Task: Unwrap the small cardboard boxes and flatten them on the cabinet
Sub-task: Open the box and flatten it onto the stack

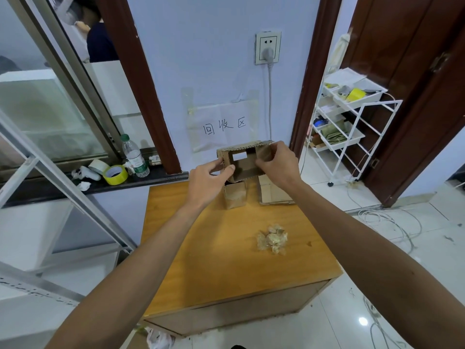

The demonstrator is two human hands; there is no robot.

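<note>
L hand (208,178) + R hand (275,161) both pinch open box (245,161), held above cabinet (226,248) far edge. Taped box (234,196) under it on cabinet, flat stack (274,193) just R, tape wad (272,239) nearer.

A makeshift indoor workroom — handwritten paper sign (224,125) taped to the wall under a socket (268,47), white supply trolley (362,99), tape rolls (115,175) on the sill (151,181), glossy tiled floor (352,311)

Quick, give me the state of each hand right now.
Left hand: closed, pinching the left edge of the opened cardboard box.
Right hand: closed, gripping the right side of the same box.
</note>
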